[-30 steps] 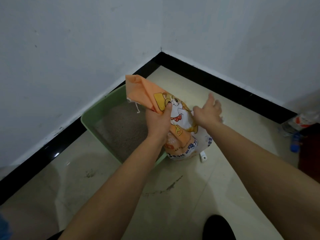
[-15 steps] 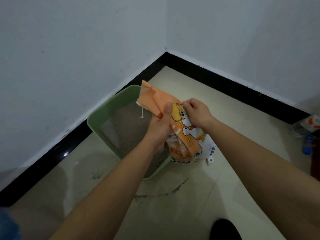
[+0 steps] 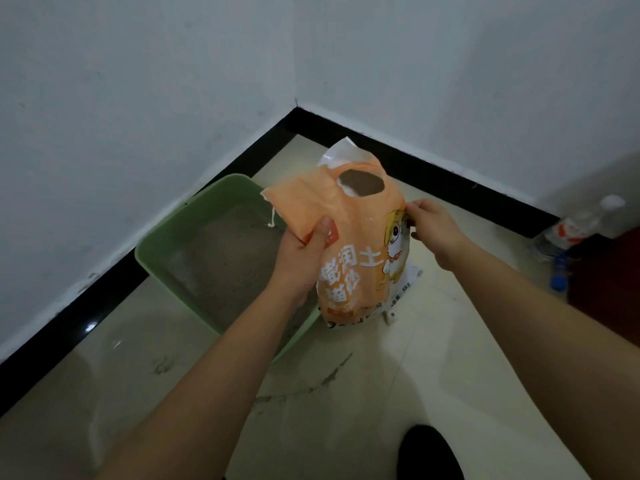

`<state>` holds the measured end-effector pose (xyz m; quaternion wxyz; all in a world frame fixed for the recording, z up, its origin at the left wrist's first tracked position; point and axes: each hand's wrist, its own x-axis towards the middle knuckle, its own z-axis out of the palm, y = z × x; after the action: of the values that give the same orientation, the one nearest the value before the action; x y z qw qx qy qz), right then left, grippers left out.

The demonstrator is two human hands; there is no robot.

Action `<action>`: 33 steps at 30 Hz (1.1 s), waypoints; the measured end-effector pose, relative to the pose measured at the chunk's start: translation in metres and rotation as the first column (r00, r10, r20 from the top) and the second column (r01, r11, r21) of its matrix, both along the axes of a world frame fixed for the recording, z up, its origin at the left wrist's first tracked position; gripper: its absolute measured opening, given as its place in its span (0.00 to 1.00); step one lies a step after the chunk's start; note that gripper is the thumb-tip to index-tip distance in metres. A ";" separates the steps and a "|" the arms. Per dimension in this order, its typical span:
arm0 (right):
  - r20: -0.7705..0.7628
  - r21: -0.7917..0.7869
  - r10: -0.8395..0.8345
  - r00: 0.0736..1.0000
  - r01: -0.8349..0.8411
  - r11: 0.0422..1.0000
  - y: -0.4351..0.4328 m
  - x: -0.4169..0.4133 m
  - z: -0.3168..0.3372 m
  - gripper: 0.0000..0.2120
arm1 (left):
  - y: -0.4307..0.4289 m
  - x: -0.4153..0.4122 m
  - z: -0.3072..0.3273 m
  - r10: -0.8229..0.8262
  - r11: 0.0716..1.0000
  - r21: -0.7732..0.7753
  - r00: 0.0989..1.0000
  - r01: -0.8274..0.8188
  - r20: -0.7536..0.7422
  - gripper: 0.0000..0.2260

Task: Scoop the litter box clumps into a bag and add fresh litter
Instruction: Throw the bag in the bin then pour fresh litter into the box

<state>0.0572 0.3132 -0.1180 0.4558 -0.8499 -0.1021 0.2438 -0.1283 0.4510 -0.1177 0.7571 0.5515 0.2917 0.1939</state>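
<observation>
- Where two white walls meet at a black baseboard, a green litter box lies on the pale tiled floor, its long axis running from the near right toward the far left beside the left wall.
- Grey litter covers the bottom of the box in a thin, uneven layer; no clumps can be made out.
- An orange litter bag stands roughly upright just beside the right-hand end of the box, its base on the floor and its long axis near vertical, leaning slightly toward the camera.
- The top of the bag points up and away; an oval handle hole shows near the top, with a torn white edge behind it.
- The printed front, with white characters and a cartoon animal, faces the camera.
- The left hand is closed around the bag's upper left side, thumb pressed across the front and fingers hidden behind the material.
- A loose corner of the bag juts out to the left above this hand, over the box, with a short white thread hanging from it.
- The right hand pinches the bag's upper right edge between the fingertips and thumb.
- A small white object lies on the floor at the bag's base; its nature cannot be told.
- A clear plastic bottle lies at the right edge, well apart from the bag.
- A dark shoe tip shows at the bottom.
</observation>
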 end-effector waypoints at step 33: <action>0.231 0.037 -0.043 0.972 0.035 0.999 0.008 0.023 0.008 0.14 | -0.018 0.030 -0.016 0.247 0.955 0.211 0.954 -0.209 -0.172 0.14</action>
<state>0.0797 0.3214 -0.1104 0.4594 -0.8668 -0.1419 0.1322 -0.0984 0.4332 -0.1335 0.6406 0.6003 0.4071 0.2519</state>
